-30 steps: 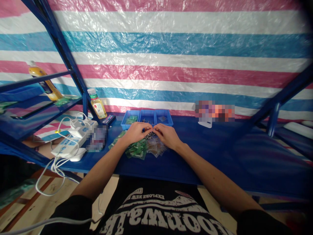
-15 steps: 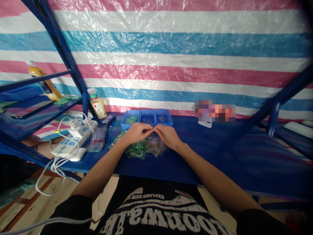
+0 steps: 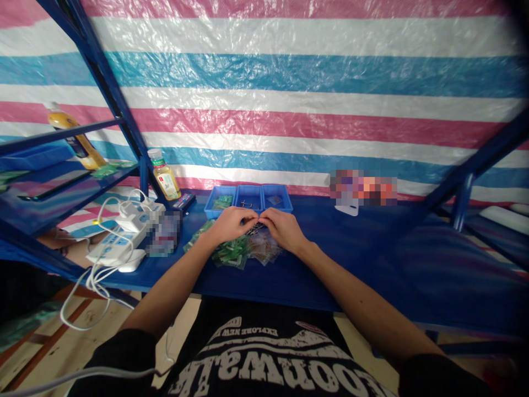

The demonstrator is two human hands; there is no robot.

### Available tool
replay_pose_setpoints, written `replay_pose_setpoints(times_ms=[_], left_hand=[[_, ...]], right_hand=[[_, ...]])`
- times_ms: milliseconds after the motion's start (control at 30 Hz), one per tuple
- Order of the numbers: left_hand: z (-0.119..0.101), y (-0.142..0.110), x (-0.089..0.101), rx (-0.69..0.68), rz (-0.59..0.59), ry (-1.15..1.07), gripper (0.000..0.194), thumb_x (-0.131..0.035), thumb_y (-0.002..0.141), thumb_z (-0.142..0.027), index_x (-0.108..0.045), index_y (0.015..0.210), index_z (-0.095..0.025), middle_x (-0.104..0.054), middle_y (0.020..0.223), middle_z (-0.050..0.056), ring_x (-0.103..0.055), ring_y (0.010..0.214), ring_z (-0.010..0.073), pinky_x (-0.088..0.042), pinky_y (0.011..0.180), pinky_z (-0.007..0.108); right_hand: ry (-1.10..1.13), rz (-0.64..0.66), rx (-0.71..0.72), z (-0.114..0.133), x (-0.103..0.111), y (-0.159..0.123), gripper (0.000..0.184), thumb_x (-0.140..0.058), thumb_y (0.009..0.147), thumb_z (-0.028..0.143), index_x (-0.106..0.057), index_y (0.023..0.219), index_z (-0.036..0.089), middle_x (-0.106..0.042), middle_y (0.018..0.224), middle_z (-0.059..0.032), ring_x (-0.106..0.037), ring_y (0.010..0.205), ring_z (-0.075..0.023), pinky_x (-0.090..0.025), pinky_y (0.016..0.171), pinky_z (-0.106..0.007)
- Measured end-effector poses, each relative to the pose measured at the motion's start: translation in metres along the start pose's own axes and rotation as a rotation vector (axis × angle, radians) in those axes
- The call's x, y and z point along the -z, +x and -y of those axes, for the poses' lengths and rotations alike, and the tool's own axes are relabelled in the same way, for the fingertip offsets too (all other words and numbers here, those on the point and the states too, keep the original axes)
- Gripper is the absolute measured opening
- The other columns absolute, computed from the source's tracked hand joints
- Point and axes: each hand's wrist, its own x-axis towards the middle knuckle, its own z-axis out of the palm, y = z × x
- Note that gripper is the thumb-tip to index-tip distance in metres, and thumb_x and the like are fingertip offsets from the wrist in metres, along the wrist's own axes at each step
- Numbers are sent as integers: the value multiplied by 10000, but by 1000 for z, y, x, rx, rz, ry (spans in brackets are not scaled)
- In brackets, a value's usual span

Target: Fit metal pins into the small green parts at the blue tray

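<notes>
My left hand [image 3: 230, 223] and my right hand [image 3: 282, 229] meet fingertip to fingertip over the blue shelf [image 3: 363, 259]. Both are curled in a pinch around something small between them that I cannot make out. Under the hands lies a heap of small green packets [image 3: 228, 255] and clear packets [image 3: 264, 251]. Just behind stands a row of three small blue trays [image 3: 248, 199], with green pieces in the left one and small parts in the others.
A bottle of yellow drink [image 3: 165, 177] stands by the blue upright, another bottle [image 3: 73, 138] on the left shelf. White power strips [image 3: 119, 234] with cables lie at the left. A striped tarpaulin [image 3: 289, 82] closes the back.
The fingertips of both hands have drawn slightly closer together over the packets; otherwise nothing has moved.
</notes>
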Motion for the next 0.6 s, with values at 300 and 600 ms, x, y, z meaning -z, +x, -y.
replay_pose_setpoints(times_ms=[300,600], left_hand=[[0,0,1,4,-3,14,210,-550,989,-246,-716,874,-190,-710,786,8,-617,705,142,-385,685,248],[-3,1,2,17,-38,-13,213,-590,988,-291,-763,919,-188,-747,841,25,-645,729,142,-426,691,239]], right_hand=[[44,-15,12,-2,0,0,142,-545,1065,326,-651,1041,235,-724,1018,-44,-674,925,-197,-450,804,-282],[-105,143,-43,0,1,2,306,-436,1108,354,-681,985,217,-745,955,-57,-675,879,-202,-395,739,-274]])
